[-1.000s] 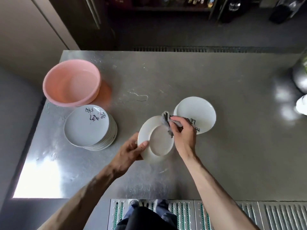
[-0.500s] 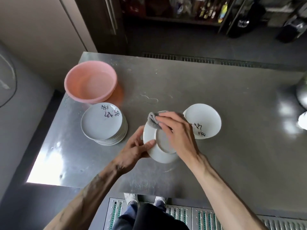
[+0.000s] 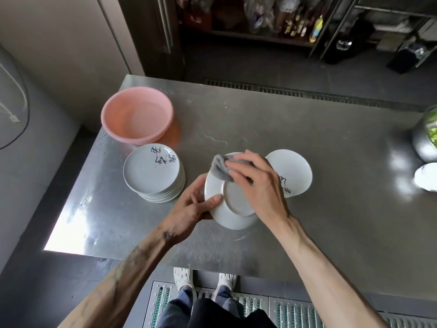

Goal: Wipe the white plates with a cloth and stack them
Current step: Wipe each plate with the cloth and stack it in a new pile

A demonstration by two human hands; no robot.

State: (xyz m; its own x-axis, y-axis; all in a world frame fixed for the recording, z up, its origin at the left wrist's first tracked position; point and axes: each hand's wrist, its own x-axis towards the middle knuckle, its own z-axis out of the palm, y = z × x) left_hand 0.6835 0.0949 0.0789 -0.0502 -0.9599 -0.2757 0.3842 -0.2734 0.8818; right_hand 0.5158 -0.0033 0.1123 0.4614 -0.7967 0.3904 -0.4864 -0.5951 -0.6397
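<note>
Head view: pink basin [image 3: 137, 114] at far L corner of table [image 3: 331, 143], stack of plates [image 3: 151, 176] just in front. L hand [image 3: 191, 207] grips tilted, bottom-up plate [image 3: 227, 209] by its L rim. R hand [image 3: 257, 185], fingers bent over gray cloth [image 3: 218, 171], presses it on plate's underside. Lone plate [image 3: 295, 171] lies just R.

Head-worn wide-angle camera looks steeply down, close over the table [image 3: 331, 138].
</note>
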